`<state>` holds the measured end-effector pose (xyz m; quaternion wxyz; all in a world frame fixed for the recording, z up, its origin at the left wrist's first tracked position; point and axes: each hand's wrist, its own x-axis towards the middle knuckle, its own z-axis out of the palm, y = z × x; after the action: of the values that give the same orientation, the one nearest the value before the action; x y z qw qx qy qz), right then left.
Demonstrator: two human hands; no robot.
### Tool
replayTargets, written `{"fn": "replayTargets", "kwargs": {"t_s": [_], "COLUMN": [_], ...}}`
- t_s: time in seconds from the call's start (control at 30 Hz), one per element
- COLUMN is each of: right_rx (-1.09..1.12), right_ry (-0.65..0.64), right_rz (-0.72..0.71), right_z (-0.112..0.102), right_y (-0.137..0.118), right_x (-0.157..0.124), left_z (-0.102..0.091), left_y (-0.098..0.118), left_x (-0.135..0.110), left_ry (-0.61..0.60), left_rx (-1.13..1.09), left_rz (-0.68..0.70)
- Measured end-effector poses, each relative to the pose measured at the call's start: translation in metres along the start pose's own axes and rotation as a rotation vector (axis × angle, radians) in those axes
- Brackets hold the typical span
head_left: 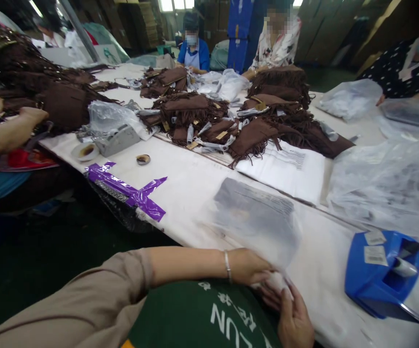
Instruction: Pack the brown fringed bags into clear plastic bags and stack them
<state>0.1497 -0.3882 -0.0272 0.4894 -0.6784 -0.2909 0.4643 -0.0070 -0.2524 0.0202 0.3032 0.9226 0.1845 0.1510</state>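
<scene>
My left hand (250,267) and my right hand (293,318) meet at the near table edge, both closed on the lower end of a clear plastic bag (256,220). The bag holds a dark grey item and lies flat on the white table (187,183), blurred by motion. A bracelet sits on my left wrist. A blue tape dispenser (383,273) stands just right of my hands.
Brown fringed bags (260,133) are piled across the table's middle with loose plastic bags (387,183) at right. Purple tape strips (129,191) hang off the left edge near a grey dispenser (117,140). Other people work at left and far side.
</scene>
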Motion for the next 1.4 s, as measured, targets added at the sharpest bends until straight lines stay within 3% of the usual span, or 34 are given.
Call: {"fn": "replayTargets", "kwargs": {"t_s": [0.1, 0.13, 0.2, 0.27, 0.33, 0.43, 0.5, 0.6, 0.77, 0.9, 1.0, 1.13, 1.2, 1.3, 1.4], "right_rx": [-0.162, -0.272, -0.54, -0.817, -1.048, -1.145, -1.174, -1.236, -1.31, -1.323, -1.279, -1.195, -1.184, -1.128, -1.005], "right_ry": [-0.124, -0.183, -0.301, -0.344, -0.266, -0.199, -0.176, -0.205, -0.274, -0.375, -0.437, -0.396, -0.389, -0.432, -0.446], "right_rz": [-0.187, -0.315, -0.603, -0.848, -1.009, -1.103, -1.123, -1.158, -1.177, -1.228, -1.217, -0.934, -0.789, -0.701, -0.779], "right_z": [0.011, 0.02, 0.049, 0.09, 0.136, 0.188, 0.201, 0.189, 0.159, 0.135, 0.083, -0.008, -0.038, -0.043, -0.014], "right_y": [-0.001, -0.007, -0.023, -0.04, -0.051, -0.052, -0.047, -0.046, -0.071, -0.07, -0.043, 0.003, 0.013, -0.005, -0.051], "right_x": [-0.002, 0.002, 0.017, 0.04, 0.064, 0.093, 0.108, 0.128, 0.159, 0.147, 0.117, 0.075, 0.056, 0.032, 0.028], "left_z": [-0.037, -0.049, -0.067, -0.074, -0.07, -0.058, -0.053, -0.048, -0.045, -0.056, -0.068, -0.068, -0.063, -0.056, -0.053], "left_y": [-0.006, -0.011, -0.025, -0.043, -0.062, -0.085, -0.092, -0.093, -0.088, -0.081, -0.078, -0.081, -0.084, -0.087, -0.09], "left_x": [-0.066, -0.084, -0.107, -0.114, -0.112, -0.105, -0.107, -0.118, -0.131, -0.132, -0.136, -0.132, -0.123, -0.106, -0.092], "left_ry": [0.107, 0.186, 0.331, 0.386, 0.395, 0.421, 0.442, 0.437, 0.397, 0.334, 0.246, 0.049, -0.022, -0.049, -0.02], "left_rx": [0.037, 0.084, 0.229, 0.361, 0.413, 0.42, 0.451, 0.529, 0.617, 0.644, 0.619, 0.509, 0.448, 0.407, 0.415], "left_rz": [0.144, 0.118, -0.078, -0.31, -0.459, -0.501, -0.469, -0.399, -0.271, -0.256, -0.262, -0.141, -0.111, -0.15, -0.178]}}
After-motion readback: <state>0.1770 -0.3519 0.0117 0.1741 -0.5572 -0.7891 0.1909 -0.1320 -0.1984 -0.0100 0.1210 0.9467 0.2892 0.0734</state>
